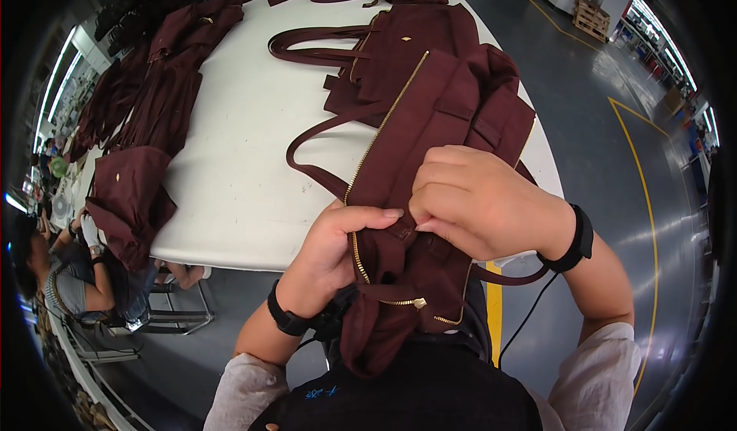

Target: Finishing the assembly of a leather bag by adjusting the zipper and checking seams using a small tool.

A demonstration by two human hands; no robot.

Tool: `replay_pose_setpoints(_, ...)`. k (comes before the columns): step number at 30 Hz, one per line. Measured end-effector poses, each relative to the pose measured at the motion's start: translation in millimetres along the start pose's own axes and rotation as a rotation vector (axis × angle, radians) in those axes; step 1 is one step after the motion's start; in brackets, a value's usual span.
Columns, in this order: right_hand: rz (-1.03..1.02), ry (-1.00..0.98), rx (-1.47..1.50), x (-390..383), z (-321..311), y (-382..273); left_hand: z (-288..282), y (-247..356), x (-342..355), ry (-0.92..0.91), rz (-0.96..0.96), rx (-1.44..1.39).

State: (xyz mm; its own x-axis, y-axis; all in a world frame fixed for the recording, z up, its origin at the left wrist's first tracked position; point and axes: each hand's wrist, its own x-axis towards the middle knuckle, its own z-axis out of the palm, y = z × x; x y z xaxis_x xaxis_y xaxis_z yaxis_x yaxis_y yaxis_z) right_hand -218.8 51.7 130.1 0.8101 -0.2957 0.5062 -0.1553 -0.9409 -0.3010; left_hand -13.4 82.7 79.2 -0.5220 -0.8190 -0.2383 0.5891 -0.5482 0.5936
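A dark maroon fabric handbag [426, 128] lies unzipped at the table's near right edge, its near end hanging over toward my apron. Gold zipper teeth run along both sides of the opening, and a gold zipper slider [419, 303] sits at the near end. My left hand [326, 247] grips the bag's left side, thumb laid over the zipper edge and fingers underneath. Over the opening, my right hand [487, 201] is closed, with thumb and fingertips pinched against the inner fabric near the left thumb. Whatever those fingertips hold is hidden.
The white table [238, 162] carries another maroon bag [414, 36] just beyond, and maroon fabric pieces [157, 108] heaped along its left edge. A co-worker [77, 277] sits at the left. A wooden pallet [591, 18] stands across the grey floor, far right.
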Motion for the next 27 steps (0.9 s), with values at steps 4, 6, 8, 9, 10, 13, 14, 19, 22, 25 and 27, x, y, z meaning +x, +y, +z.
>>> replay_pose_setpoints(4,0.049,0.098,0.043,-9.6,1.3,1.8,4.0,0.1,-5.1,0.019,-0.010,-0.021)
replay_pose_setpoints(6,0.007,0.145,0.019,-8.8,4.0,1.5,-2.6,1.4,0.2,0.029,-0.099,-0.068)
replay_pose_setpoints(8,-0.038,0.193,-0.004,-6.9,6.5,2.1,-2.8,0.8,-0.2,0.038,-0.185,-0.114)
replay_pose_setpoints(9,-0.076,0.214,-0.020,-6.1,7.3,2.3,1.9,-0.8,-4.1,0.049,-0.136,-0.097)
replay_pose_setpoints(10,-0.115,0.235,-0.035,-5.6,7.6,2.2,4.5,-1.8,-6.2,0.060,-0.085,-0.079)
replay_pose_setpoints(13,-0.132,0.219,-0.070,-6.0,8.5,0.4,3.1,4.2,-2.9,0.080,-0.228,-0.152)
replay_pose_setpoints(14,-0.134,0.217,-0.068,-5.1,9.4,-1.0,1.3,3.7,-1.9,0.081,-0.225,-0.154)
replay_pose_setpoints(19,-0.149,0.255,-0.088,-1.0,11.1,-5.6,7.6,-3.8,-8.5,0.038,-0.059,-0.148)
replay_pose_setpoints(22,-0.175,0.205,-0.120,-1.1,8.3,-4.6,5.5,-2.6,-8.1,0.039,-0.107,-0.147)
replay_pose_setpoints(25,-0.167,0.164,-0.122,-0.3,5.9,-3.8,0.4,2.4,0.2,-0.026,-0.263,-0.211)
replay_pose_setpoints(27,-0.158,0.167,-0.099,-0.2,8.2,-2.5,-0.5,0.7,0.5,-0.005,-0.248,-0.197)
